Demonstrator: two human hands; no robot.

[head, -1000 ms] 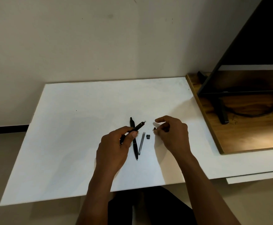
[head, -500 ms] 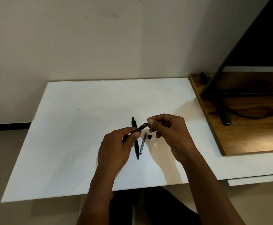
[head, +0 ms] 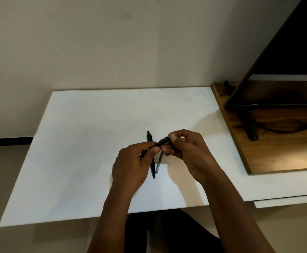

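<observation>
My left hand (head: 130, 165) grips a black pen barrel (head: 162, 141) that points up and to the right. My right hand (head: 189, 152) pinches the barrel's far end between thumb and fingers. On the white board (head: 87, 147) below them lies a second black pen (head: 151, 156), partly hidden by my left hand. A thin grey refill (head: 158, 164) lies beside it. A small black piece (head: 167, 154) peeks out under my right fingers.
A wooden board (head: 276, 152) lies to the right, with a black stand (head: 249, 125) and a dark cable on it. A plain wall rises behind the white board. My legs show below the near edge.
My right hand has moved left from beside the small black piece to the barrel's tip and now pinches it. My left hand has kept its grip.
</observation>
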